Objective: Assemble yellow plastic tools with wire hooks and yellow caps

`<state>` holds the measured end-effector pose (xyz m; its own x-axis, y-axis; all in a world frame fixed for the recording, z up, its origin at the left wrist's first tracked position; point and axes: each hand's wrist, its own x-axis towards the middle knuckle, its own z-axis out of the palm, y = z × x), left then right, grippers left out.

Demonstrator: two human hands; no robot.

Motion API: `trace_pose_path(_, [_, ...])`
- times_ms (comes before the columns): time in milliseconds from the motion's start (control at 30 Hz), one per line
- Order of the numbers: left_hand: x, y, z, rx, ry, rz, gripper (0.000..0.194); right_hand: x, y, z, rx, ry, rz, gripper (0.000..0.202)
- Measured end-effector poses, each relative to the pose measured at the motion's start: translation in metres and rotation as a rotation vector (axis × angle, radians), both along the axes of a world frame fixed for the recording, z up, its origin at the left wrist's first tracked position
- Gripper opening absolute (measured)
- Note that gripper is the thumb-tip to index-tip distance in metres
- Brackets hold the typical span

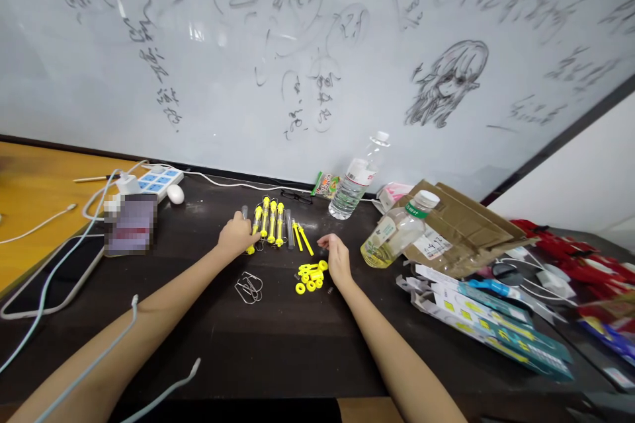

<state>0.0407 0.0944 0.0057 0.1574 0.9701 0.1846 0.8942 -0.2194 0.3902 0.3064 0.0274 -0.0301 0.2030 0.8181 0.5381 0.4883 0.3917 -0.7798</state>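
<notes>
My left hand (236, 236) is closed around the lower part of a clear plastic tube (245, 211) at the left end of a row. Its thumb reaches over the nearest of several clear tubes with yellow end fittings (272, 223). Another clear tube (290, 230) lies at the row's right, beside two thin yellow sticks (302, 238). Curled fingers on my right hand (338, 260) hide what they hold, if anything. Just left of that hand lies a pile of small yellow rings and caps (311, 277), with tiny springs near it. Bent wire hooks (249, 288) lie nearer me.
A water bottle (353, 182) and a tilted bottle of yellow drink (397, 230) stand behind and to the right. Cardboard (454, 228) and an opened printed box (491, 324) occupy the right side. At left are a power strip (159, 180), a phone and loose white cables.
</notes>
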Motion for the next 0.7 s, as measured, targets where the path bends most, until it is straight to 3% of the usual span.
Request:
trace_pose_path(233, [-0.016, 0.001, -0.013, 0.019, -0.274, 0.023, 0.021, -0.001, 0.001, -0.002, -0.011, -0.022, 0.029, 0.046])
trace_pose_path(433, [-0.017, -0.001, -0.022, -0.055, -0.533, -0.105, 0.028, -0.001, 0.001, -0.004, -0.021, -0.002, 0.022, 0.045])
trace_pose_path(633, [-0.027, -0.027, -0.011, -0.110, -0.726, -0.252, 0.033, -0.001, 0.001, -0.001, -0.016, 0.007, 0.006, 0.043])
trace_pose_path(700, [-0.035, -0.043, -0.006, -0.181, -0.775, -0.367, 0.029, -0.004, -0.003, 0.004, 0.019, -0.033, -0.006, 0.041])
